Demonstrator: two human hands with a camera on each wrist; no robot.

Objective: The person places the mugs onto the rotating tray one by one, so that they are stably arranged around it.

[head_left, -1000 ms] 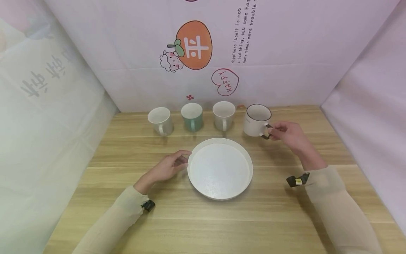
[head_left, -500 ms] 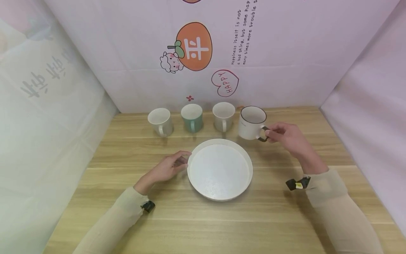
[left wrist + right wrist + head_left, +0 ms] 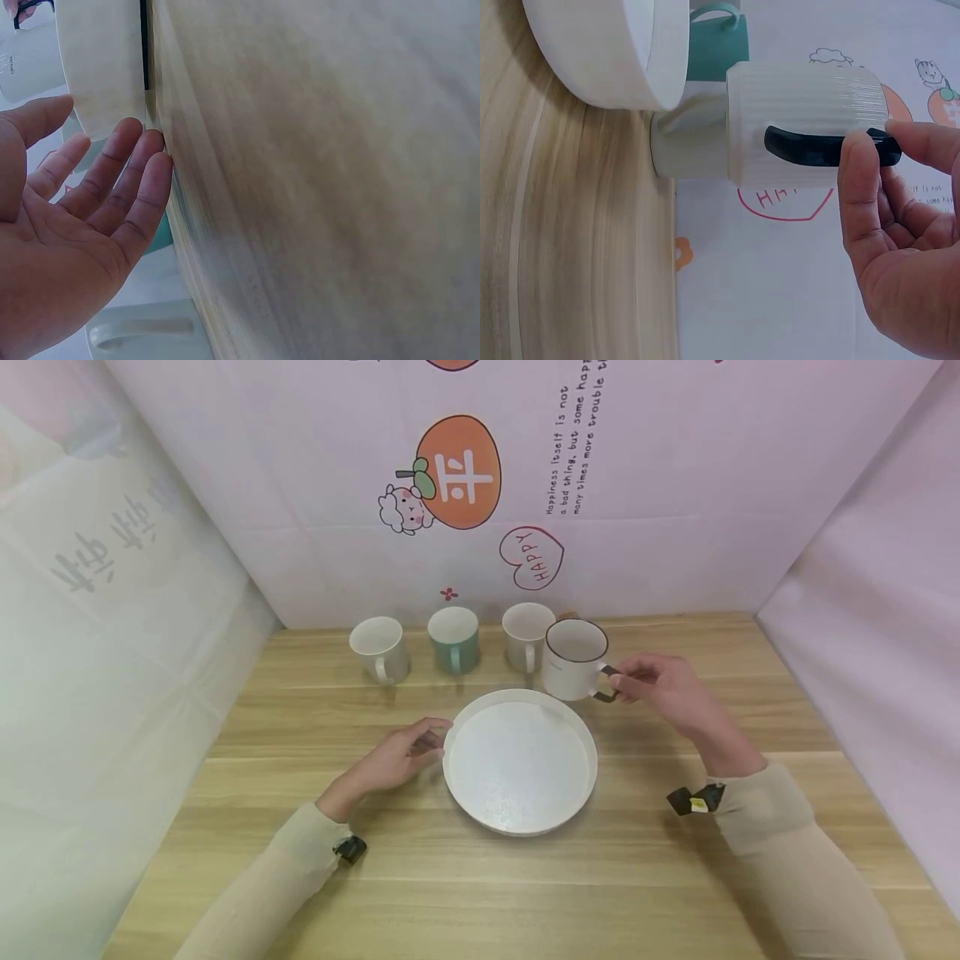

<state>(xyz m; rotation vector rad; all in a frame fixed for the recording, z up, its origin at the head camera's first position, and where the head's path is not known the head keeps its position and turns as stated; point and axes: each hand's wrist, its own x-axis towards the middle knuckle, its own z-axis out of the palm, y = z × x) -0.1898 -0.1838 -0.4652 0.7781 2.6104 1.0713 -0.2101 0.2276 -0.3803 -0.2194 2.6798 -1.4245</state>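
The left hand (image 3: 390, 760) rests on the wooden table (image 3: 525, 885), fingers loose and holding nothing, fingertips against the near-left rim of the round white tray (image 3: 519, 817). Across the tray, the right hand (image 3: 663, 689) pinches the dark handle (image 3: 817, 146) of the white mug (image 3: 573, 660), which hangs upright just left of the grip, over the tray's far-right edge. Beyond the held mug stand another white mug (image 3: 527, 635), a teal mug (image 3: 453, 639) and a third white mug (image 3: 380, 646).
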